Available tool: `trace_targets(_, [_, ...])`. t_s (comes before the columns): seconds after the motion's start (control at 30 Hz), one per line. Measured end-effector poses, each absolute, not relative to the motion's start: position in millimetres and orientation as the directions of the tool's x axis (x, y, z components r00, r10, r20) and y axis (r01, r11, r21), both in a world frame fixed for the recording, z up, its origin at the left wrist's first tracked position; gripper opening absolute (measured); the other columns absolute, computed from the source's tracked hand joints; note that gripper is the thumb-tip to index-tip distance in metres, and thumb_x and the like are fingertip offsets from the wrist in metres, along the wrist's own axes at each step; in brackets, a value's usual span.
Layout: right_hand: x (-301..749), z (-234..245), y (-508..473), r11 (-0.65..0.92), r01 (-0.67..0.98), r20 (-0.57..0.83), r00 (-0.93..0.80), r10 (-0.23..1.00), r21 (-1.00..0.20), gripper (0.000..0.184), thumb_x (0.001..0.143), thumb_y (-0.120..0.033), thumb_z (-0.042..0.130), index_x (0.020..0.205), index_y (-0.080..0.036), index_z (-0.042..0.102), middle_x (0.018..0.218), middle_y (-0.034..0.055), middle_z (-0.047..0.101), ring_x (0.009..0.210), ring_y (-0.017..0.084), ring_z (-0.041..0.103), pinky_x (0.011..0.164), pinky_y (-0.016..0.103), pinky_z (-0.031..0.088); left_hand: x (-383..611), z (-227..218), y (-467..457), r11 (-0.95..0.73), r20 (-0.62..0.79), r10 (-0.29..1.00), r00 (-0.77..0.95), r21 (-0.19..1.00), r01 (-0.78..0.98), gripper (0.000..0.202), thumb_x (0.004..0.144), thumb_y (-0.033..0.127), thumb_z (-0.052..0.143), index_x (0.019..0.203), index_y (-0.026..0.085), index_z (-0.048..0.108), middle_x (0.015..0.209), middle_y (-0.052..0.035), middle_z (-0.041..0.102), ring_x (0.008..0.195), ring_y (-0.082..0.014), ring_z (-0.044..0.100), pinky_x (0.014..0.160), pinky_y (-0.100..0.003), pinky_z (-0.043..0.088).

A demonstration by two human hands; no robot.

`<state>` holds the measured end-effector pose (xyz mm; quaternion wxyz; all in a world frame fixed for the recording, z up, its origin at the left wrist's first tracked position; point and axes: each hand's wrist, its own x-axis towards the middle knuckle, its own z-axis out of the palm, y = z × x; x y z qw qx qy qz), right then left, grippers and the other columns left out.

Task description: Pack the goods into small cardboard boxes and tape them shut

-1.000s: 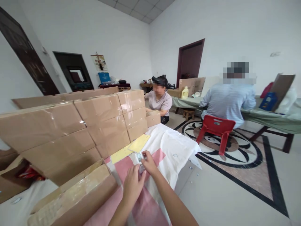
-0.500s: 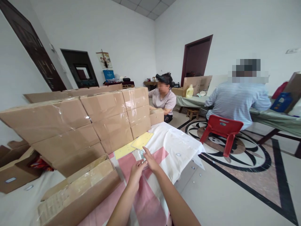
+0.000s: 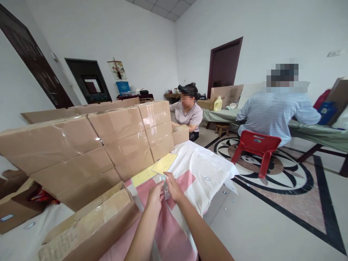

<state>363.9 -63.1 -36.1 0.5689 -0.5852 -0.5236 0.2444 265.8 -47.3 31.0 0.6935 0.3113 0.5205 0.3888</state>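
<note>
Over the pink and white cloth (image 3: 170, 226), my two hands meet around a small pale whitish-green item (image 3: 163, 178); its kind is too small to make out. My left hand (image 3: 155, 195) is closed, with its fingertips pinching the lower part of the item. On the other side, my right hand (image 3: 174, 187) presses its bent fingers and thumb against it. Just beyond my fingertips lie two yellow dotted sheets (image 3: 166, 164), one overlapping the other. A small pale scrap (image 3: 207, 178) rests on the white part of the cloth to the right.
Stacked taped cartons (image 3: 123, 143) form a wall ahead and left. A long open carton (image 3: 89, 226) lies near my left forearm. Beyond the table's end sits a co-worker (image 3: 187, 112); another person (image 3: 274, 112) sits on a red chair (image 3: 255, 145). Small scraps dot the floor.
The small pale item has turned more upright between my fingers. My left hand has shifted slightly left and the right fingers have closed in around the item.
</note>
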Motion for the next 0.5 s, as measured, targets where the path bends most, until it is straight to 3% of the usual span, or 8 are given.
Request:
trace_targets(0.17, [363, -35, -65, 0.186, 0.372, 0.315, 0.323, 0.892, -0.909, 0.050, 0.108, -0.056, 0.023, 0.142, -0.034, 0.053, 0.146, 0.0048, 0.053, 0.140, 0.027, 0.045, 0.119, 0.052, 0.029, 262, 27, -58, 0.490, -0.464, 0.872, 0.157, 0.832, -0.262, 0.025, 0.069, 0.023, 0.077, 0.067, 0.016, 0.053, 0.052, 0.0086, 0.038, 0.042, -0.0038, 0.030, 0.040, -0.018, 0.020])
trace_targets(0.27, [365, -32, -69, 0.219, 0.417, 0.347, 0.262, 0.900, -0.882, 0.050, 0.105, -0.056, 0.036, 0.146, -0.031, 0.049, 0.147, 0.0065, 0.050, 0.140, 0.028, 0.044, 0.118, 0.049, 0.031, 261, 16, -69, 0.482, -0.460, 0.876, 0.141, 0.829, -0.283, 0.026, 0.065, 0.027, 0.079, 0.069, 0.014, 0.058, 0.052, 0.0081, 0.041, 0.043, -0.0044, 0.033, 0.042, -0.018, 0.021])
trace_targets(0.4, [367, -29, -72, 0.297, 0.454, 0.408, 0.167, 0.898, -0.840, 0.056, 0.103, -0.057, 0.042, 0.150, -0.027, 0.045, 0.157, 0.0089, 0.040, 0.148, 0.029, 0.035, 0.121, 0.046, 0.028, 261, 2, -75, 0.481, -0.460, 0.876, 0.144, 0.817, -0.319, 0.036, 0.059, 0.037, 0.084, 0.079, 0.012, 0.067, 0.055, 0.0065, 0.048, 0.046, -0.0054, 0.040, 0.045, -0.018, 0.026])
trace_targets(0.5, [368, -27, -72, 0.278, 0.434, 0.372, 0.148, 0.916, -0.857, 0.052, 0.104, -0.055, 0.040, 0.147, -0.028, 0.048, 0.160, 0.0078, 0.036, 0.150, 0.029, 0.031, 0.123, 0.045, 0.025, 260, -5, -73, 0.488, -0.462, 0.873, 0.160, 0.811, -0.322, 0.042, 0.058, 0.040, 0.087, 0.086, 0.013, 0.072, 0.061, 0.0021, 0.057, 0.052, -0.0088, 0.051, 0.048, -0.020, 0.032])
